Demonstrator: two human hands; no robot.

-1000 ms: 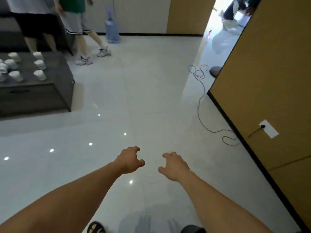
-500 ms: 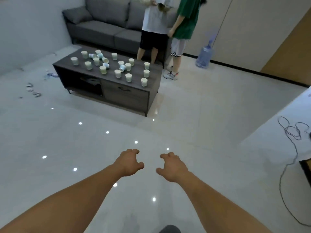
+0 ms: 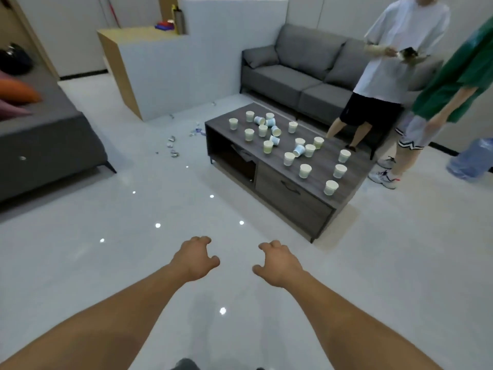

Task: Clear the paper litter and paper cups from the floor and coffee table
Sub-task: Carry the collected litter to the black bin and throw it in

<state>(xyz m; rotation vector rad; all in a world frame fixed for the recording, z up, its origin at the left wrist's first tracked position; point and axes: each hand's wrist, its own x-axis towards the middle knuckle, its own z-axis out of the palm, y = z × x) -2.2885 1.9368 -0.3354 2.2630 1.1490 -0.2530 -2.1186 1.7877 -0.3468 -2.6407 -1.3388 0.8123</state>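
You've got cream paper cups (image 3: 305, 170), some blue-printed, on the dark wood-grain surface (image 3: 322, 165), a grey sofa (image 3: 280, 78), glossy white floor (image 3: 133, 263), and a green shirt (image 3: 458, 84).

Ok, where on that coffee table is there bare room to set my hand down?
The coffee table is barest at its right end, among four upright cups. The left cluster of upright and tipped cups is crowded. The floor nearer you lies open; paper litter sits off the table's left end.

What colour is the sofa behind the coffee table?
Grey; the sofa shows best in the head view.
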